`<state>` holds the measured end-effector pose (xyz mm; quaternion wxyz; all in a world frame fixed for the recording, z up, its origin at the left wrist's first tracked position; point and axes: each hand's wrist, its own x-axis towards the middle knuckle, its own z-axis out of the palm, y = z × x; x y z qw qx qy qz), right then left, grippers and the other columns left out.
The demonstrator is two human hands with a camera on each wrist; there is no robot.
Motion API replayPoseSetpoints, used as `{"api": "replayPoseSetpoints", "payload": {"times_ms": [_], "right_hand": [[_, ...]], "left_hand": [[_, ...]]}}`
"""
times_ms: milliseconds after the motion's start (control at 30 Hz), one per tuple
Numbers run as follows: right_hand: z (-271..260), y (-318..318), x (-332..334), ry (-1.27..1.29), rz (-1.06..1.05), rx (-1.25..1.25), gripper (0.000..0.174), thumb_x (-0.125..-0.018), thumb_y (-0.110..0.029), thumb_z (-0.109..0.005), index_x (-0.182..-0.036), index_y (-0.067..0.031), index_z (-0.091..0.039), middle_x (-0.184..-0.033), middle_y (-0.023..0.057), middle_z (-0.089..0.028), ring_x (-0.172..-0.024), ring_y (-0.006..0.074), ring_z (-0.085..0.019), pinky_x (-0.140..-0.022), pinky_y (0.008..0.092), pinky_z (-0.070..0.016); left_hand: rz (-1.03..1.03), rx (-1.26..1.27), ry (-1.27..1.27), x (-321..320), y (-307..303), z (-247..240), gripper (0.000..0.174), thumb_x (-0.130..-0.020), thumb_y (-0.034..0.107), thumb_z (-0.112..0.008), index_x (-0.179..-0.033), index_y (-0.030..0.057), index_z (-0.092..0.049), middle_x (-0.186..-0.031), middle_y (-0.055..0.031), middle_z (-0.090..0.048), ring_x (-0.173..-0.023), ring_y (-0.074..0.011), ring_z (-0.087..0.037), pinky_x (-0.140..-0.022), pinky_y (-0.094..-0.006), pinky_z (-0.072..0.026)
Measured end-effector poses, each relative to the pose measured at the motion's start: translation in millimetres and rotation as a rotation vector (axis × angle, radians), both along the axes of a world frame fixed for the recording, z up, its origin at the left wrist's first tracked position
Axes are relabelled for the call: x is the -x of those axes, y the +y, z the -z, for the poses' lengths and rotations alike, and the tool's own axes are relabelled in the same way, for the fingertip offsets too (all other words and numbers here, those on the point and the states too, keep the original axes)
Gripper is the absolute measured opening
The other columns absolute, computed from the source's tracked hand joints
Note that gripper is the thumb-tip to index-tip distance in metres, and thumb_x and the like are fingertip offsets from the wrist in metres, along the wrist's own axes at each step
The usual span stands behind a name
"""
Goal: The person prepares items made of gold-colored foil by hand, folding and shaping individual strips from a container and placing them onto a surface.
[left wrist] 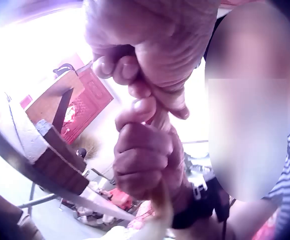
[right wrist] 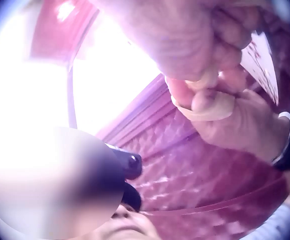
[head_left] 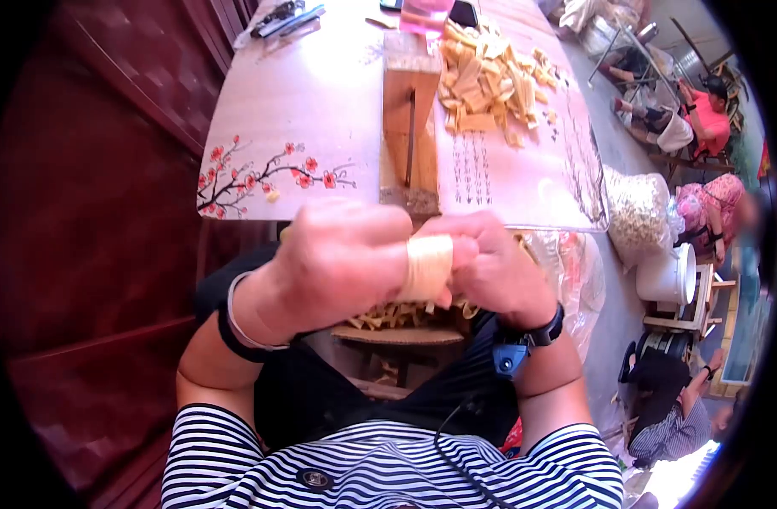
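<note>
A flat pale yellow strip (head_left: 428,265) with fine lengthwise lines spans the space between my two hands, in front of the table edge. My left hand (head_left: 338,259) grips it with curled fingers; in the right wrist view the strip (right wrist: 212,109) runs round the fingers of that left hand (right wrist: 245,120). My right hand (head_left: 503,267) pinches the strip close beside, fingertips meeting the left hand's. In the left wrist view, the right hand (left wrist: 142,155) is curled tight below the left hand (left wrist: 145,45). The strip's far side is hidden behind the fingers.
A wooden stand with a thin upright blade (head_left: 411,136) sits at the table's near edge. Behind it lies a pile of yellow strips (head_left: 482,81) on the printed table (head_left: 295,102). More pieces (head_left: 397,316) lie below my hands. Several people sit at the right, near a white bucket (head_left: 667,274).
</note>
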<state>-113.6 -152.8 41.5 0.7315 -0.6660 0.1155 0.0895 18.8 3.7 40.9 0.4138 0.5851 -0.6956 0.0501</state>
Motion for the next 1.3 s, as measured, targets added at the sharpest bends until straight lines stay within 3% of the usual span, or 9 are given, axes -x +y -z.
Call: {"api": "replayPoseSetpoints", "payload": {"times_ms": [67,267,467,567,700,933,1100,1200,1300], "right_hand": [[4.1,0.7,-1.8,0.125,-0.129,-0.254,0.025,-0.091,-0.024,-0.064,-0.097,0.0001,-0.067,-0.074,-0.0027,-0.060,-0.060,0.0033,-0.050,-0.052,0.0183,-0.0382],[18.7,22.6,-5.6,-0.154,0.352,-0.488,0.015,-0.092,-0.013,-0.063,-0.098,0.0001,-0.066,-0.088,0.0047,-0.067,-0.073,0.0078,-0.061,-0.065,0.0197,-0.0488],[11.5,15.2,6.3,-0.468,0.276,0.322,0.018,-0.091,-0.015,-0.063,-0.099,0.0013,-0.066,-0.085,0.0094,-0.069,-0.069,0.0144,-0.064,-0.062,0.0252,-0.0502],[14.7,17.5,-4.0,-0.658,0.175,0.571,0.022,-0.087,-0.020,-0.066,-0.092,0.0008,-0.066,-0.076,0.0161,-0.065,-0.060,0.0257,-0.064,-0.056,0.0316,-0.0487],[7.2,21.9,-5.2,-0.425,0.058,1.013,0.019,-0.086,-0.019,-0.062,-0.080,-0.0007,-0.063,-0.063,0.0162,-0.057,-0.054,0.0253,-0.060,-0.054,0.0341,-0.0461],[14.0,5.0,2.6,0.024,-0.082,-0.122,0.044,-0.098,-0.038,-0.050,-0.076,-0.0014,-0.063,-0.055,-0.0029,-0.044,-0.053,0.0062,-0.040,-0.050,0.0222,-0.0319],[21.8,2.9,1.8,-0.056,0.018,-0.410,0.043,-0.099,-0.037,-0.049,-0.078,-0.0031,-0.063,-0.055,-0.0043,-0.043,-0.050,0.0039,-0.034,-0.047,0.0199,-0.0243],[13.8,8.4,-3.5,0.046,0.075,-0.290,0.038,-0.097,-0.035,-0.053,-0.077,-0.0041,-0.063,-0.057,-0.0052,-0.044,-0.050,0.0036,-0.034,-0.047,0.0194,-0.0236],[10.3,7.7,-2.8,0.080,0.137,-0.163,0.028,-0.093,-0.029,-0.062,-0.080,-0.0044,-0.066,-0.062,-0.0055,-0.051,-0.055,0.0025,-0.040,-0.049,0.0185,-0.0286]], "left_hand": [[0.019,0.114,-0.042,6.5,-2.6,-1.7,0.036,-0.066,0.030,-0.078,-0.095,0.0093,-0.072,-0.060,-0.0003,-0.036,-0.049,-0.0136,-0.047,-0.045,-0.0284,-0.0391],[-0.259,0.304,-0.024,12.4,-2.2,6.1,0.031,-0.069,0.026,-0.080,-0.090,0.0044,-0.072,-0.088,-0.0095,-0.064,-0.071,-0.0219,-0.063,-0.063,-0.0298,-0.0497],[-0.240,-0.031,0.321,9.9,0.3,9.7,0.019,-0.078,0.008,-0.073,-0.094,-0.0006,-0.070,-0.105,-0.0162,-0.067,-0.086,-0.0277,-0.068,-0.076,-0.0326,-0.0540],[-0.257,-0.087,0.140,8.2,6.9,5.7,0.019,-0.076,0.001,-0.068,-0.094,-0.0028,-0.068,-0.105,-0.0160,-0.067,-0.089,-0.0271,-0.067,-0.077,-0.0339,-0.0534],[-0.244,-0.040,0.005,11.4,3.8,8.1,0.014,-0.070,-0.002,-0.068,-0.084,-0.0048,-0.066,-0.102,-0.0159,-0.067,-0.090,-0.0280,-0.067,-0.078,-0.0362,-0.0529],[0.049,0.115,0.575,-13.9,19.9,0.8,0.010,-0.087,0.002,-0.061,-0.080,-0.0056,-0.064,-0.106,-0.0178,-0.064,-0.096,-0.0285,-0.066,-0.082,-0.0354,-0.0539],[-0.015,0.172,1.035,-15.4,13.1,6.5,0.008,-0.088,0.001,-0.063,-0.085,-0.0057,-0.066,-0.092,-0.0118,-0.068,-0.082,-0.0188,-0.067,-0.075,-0.0290,-0.0545],[0.328,-0.212,1.369,-20.7,12.5,24.4,0.025,-0.085,0.006,-0.069,-0.104,-0.0061,-0.058,-0.091,-0.0128,-0.065,-0.077,-0.0166,-0.066,-0.066,-0.0250,-0.0537],[0.218,-0.209,1.320,-11.8,9.9,24.3,0.012,-0.084,0.003,-0.068,-0.092,-0.0008,-0.060,-0.068,-0.0023,-0.059,-0.052,-0.0066,-0.055,-0.047,-0.0190,-0.0431]]}}
